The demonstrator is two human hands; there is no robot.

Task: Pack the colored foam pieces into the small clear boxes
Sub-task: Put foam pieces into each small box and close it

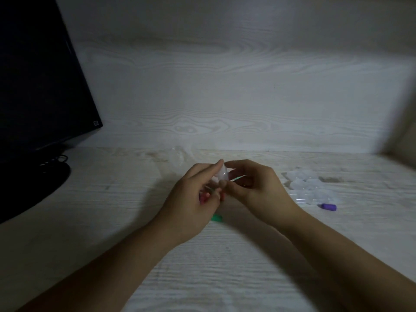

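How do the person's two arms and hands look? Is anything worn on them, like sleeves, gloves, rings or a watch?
Both forearms are bare as far as the picture shows, with no sleeves in view. The left hand and the right hand wear no gloves. No watch, bracelet or ring shows, though the light is dim.

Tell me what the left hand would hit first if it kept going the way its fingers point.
The left hand points up and right, straight at the small clear plastic box it already pinches, with the right hand just beyond. Depth past that is unclear.
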